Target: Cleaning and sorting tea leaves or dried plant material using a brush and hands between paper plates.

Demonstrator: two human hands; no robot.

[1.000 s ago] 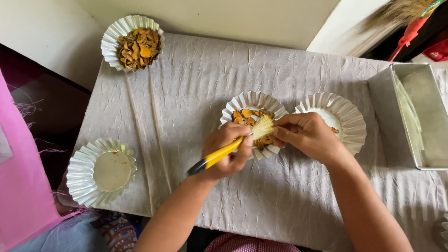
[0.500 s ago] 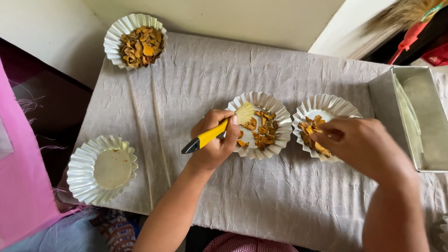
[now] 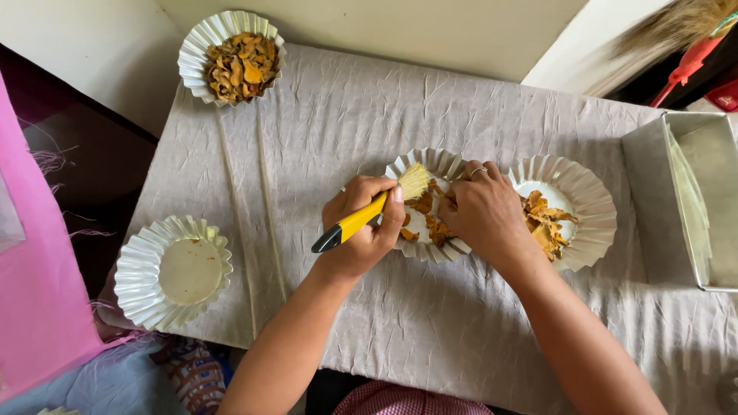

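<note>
My left hand grips a brush with a yellow and black handle; its pale bristles rest over the far rim of the middle fluted paper plate. That plate holds a few orange-brown dried pieces. My right hand lies across the gap between this plate and the right fluted plate, fingers curled down at the pieces in the middle plate; whether it pinches one is hidden. More dried pieces lie in the right plate.
A fluted plate heaped with dried pieces stands at the far left corner. Another plate with only crumbs sits at the near left edge. A metal tray stands at the right. Wrinkled grey cloth covers the table.
My right hand carried pieces to the right plate, then came back to the middle plate. The left hand with the brush shifted slightly, bristles now at the plate's far rim.
</note>
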